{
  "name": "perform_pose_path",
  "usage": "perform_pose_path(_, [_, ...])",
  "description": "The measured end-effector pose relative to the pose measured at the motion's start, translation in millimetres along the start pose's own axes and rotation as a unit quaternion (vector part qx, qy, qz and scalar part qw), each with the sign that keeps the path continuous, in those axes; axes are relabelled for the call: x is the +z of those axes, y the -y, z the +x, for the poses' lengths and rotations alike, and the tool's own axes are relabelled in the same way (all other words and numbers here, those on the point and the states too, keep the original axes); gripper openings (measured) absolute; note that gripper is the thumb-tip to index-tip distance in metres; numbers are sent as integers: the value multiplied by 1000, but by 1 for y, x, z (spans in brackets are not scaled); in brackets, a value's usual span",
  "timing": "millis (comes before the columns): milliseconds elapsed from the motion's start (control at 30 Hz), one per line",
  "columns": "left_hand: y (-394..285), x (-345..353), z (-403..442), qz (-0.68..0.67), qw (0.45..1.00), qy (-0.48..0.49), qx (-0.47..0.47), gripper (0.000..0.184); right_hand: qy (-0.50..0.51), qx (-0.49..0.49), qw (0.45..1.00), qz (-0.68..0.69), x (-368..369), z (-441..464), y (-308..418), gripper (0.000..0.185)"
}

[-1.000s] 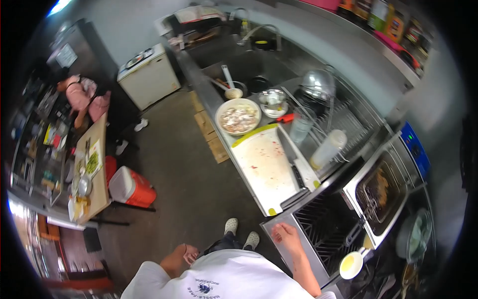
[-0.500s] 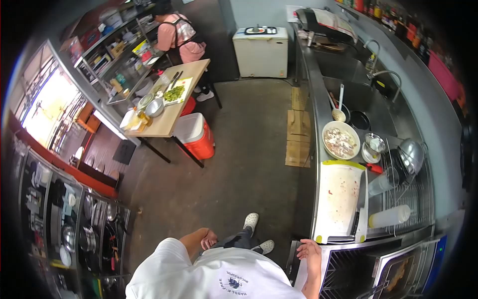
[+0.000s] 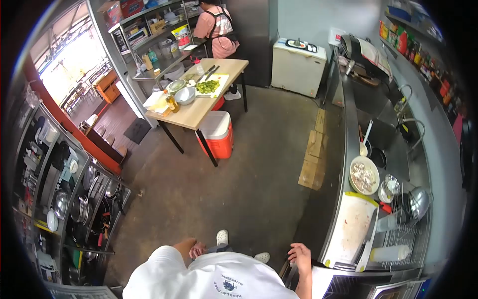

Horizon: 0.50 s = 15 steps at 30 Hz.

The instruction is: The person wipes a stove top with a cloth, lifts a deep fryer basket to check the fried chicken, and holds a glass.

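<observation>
My left hand [image 3: 197, 249] hangs beside my waist, its fingers loosely curled and apart, with nothing seen in it. Over by the counter's near end, my right hand [image 3: 300, 254] is raised with its fingers spread and empty. Nearest to it is a white cutting board [image 3: 350, 229] with red stains, a knife [image 3: 362, 253] lying along its right side. Behind the board stands a white bowl [image 3: 364, 175] of pale, floury pieces.
A person [image 3: 217, 30] in pink stands behind a wooden table [image 3: 219, 107] holding chopped greens [image 3: 207, 86]. Under it sits a red cooler [image 3: 217, 134]. Cardboard [image 3: 312, 158] lies on the floor. Metal shelves [image 3: 74, 199] stand left, a freezer [image 3: 298, 67] at the back.
The view has swung left, so the counter and fryer sit farther right and the table and shelves show more fully. Both my hands stay empty; the person in pink remains at the shelves.
</observation>
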State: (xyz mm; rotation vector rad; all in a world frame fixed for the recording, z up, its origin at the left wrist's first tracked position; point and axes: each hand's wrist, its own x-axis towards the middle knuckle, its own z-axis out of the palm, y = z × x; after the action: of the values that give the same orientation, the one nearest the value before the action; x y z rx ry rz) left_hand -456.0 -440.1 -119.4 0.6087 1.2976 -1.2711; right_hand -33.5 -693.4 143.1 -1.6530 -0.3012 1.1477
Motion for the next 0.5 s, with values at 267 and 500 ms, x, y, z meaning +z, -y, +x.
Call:
perform_pose_path(267, [50, -44, -29, 49, 993, 18, 106, 36, 0, 66, 914, -400, 41, 91, -203, 20])
perform_pose_path(500, [104, -101, -21, 61, 965, 15, 254, 11, 267, 190, 808, -490, 69, 97, -316, 30])
